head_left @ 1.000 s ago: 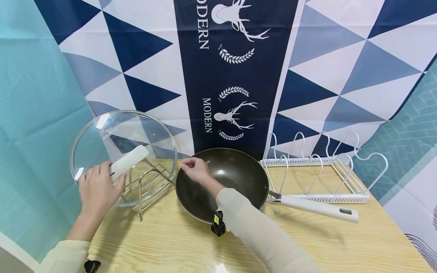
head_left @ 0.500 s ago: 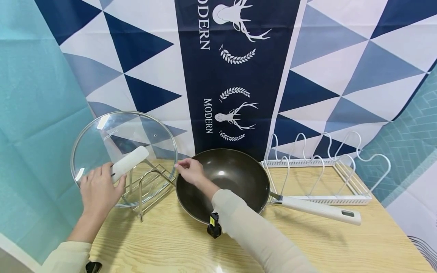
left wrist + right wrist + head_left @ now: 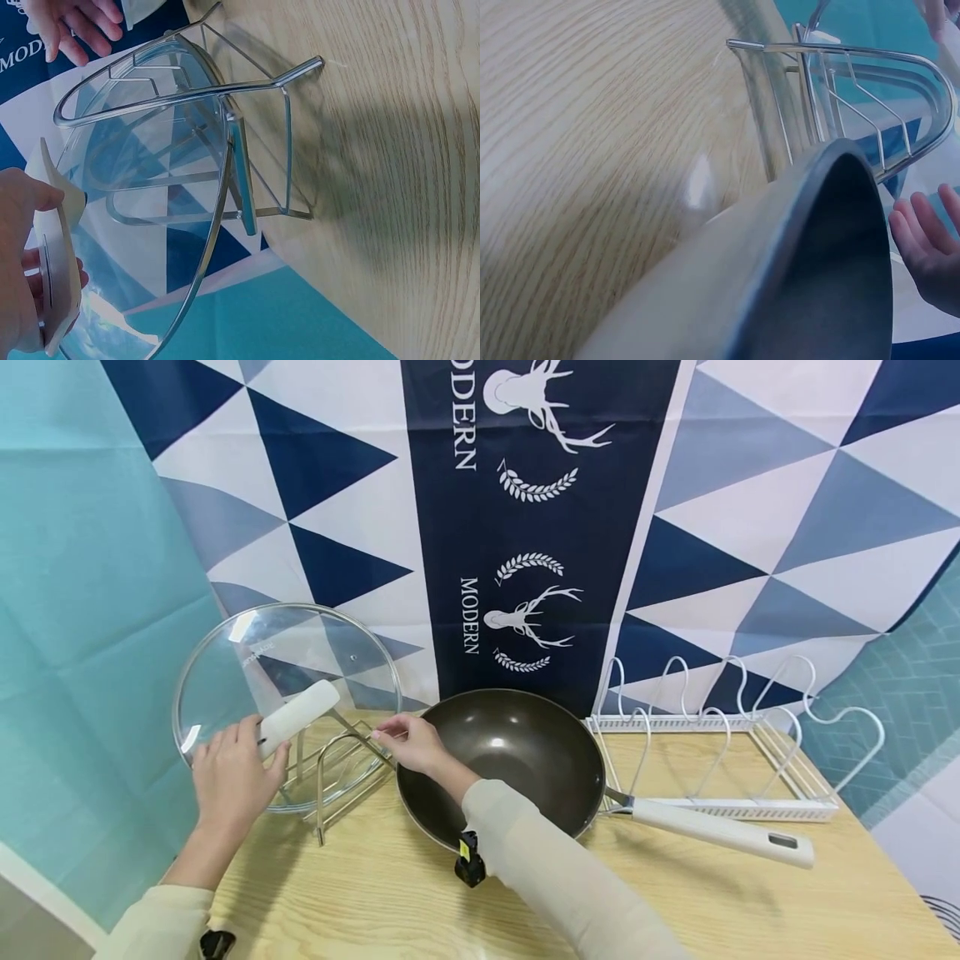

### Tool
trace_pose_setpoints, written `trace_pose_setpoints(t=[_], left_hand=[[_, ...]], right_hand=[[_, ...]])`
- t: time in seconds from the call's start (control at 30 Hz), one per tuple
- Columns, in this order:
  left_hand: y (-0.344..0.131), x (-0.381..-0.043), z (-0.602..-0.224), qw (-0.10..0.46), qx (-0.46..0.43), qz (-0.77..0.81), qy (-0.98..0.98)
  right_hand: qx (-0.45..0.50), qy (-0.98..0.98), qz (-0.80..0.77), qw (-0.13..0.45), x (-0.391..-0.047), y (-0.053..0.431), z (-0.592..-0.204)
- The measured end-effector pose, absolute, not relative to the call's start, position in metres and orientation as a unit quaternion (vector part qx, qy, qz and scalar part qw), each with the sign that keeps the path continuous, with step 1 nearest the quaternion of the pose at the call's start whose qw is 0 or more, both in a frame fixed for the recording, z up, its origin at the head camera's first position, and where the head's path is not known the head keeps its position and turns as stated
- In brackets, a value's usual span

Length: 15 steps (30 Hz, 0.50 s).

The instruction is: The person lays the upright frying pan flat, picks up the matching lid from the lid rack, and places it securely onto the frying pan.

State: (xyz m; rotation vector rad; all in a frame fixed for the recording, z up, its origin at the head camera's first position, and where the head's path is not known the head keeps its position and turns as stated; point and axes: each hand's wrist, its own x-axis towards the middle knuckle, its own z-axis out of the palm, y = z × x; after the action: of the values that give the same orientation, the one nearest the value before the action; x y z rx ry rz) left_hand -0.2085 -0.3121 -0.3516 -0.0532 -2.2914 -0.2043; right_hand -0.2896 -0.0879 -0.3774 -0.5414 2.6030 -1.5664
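My left hand (image 3: 236,781) grips the white handle (image 3: 302,715) of a large glass lid (image 3: 217,668). The lid stands tilted on edge in a small metal lid stand (image 3: 187,95). To its right, my right hand (image 3: 411,743) hovers at the wok's left rim, close to the stand's curved bar. In the left wrist view its fingers are loosely spread with nothing in them, apart from the stand. The dark wok (image 3: 540,760) sits on the wooden table, overlapped by my right forearm in the head view.
The wok's white handle (image 3: 720,833) points right, in front of a white wire rack (image 3: 738,811) with several curved dividers. Behind everything hangs a patterned blue and white cloth (image 3: 525,527). The wooden table (image 3: 360,893) extends across the front.
My right hand has moved left from over the wok to beside the lid stand's bar. The left hand keeps its grip on the lid handle. The head view has shifted slightly.
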Motion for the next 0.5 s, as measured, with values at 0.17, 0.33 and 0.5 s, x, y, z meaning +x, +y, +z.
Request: trace_pose_setpoints(t=[0.17,0.33,0.5], left_hand=[[-0.315,-0.209,-0.347,0.406,-0.033,-0.084,-0.91],[-0.319,-0.21,-0.337,0.386,-0.039,-0.092,-0.917],[-0.321,-0.21,-0.326,0.306,-0.024,-0.127,-0.943]], right_hand=[[-0.194,0.833,-0.515,0.054,-0.291,-0.093,-0.378],[-0.207,0.827,-0.519,0.06,-0.29,-0.1,-0.377],[-0.203,0.828,-0.519,0.062,-0.291,-0.103,-0.377]])
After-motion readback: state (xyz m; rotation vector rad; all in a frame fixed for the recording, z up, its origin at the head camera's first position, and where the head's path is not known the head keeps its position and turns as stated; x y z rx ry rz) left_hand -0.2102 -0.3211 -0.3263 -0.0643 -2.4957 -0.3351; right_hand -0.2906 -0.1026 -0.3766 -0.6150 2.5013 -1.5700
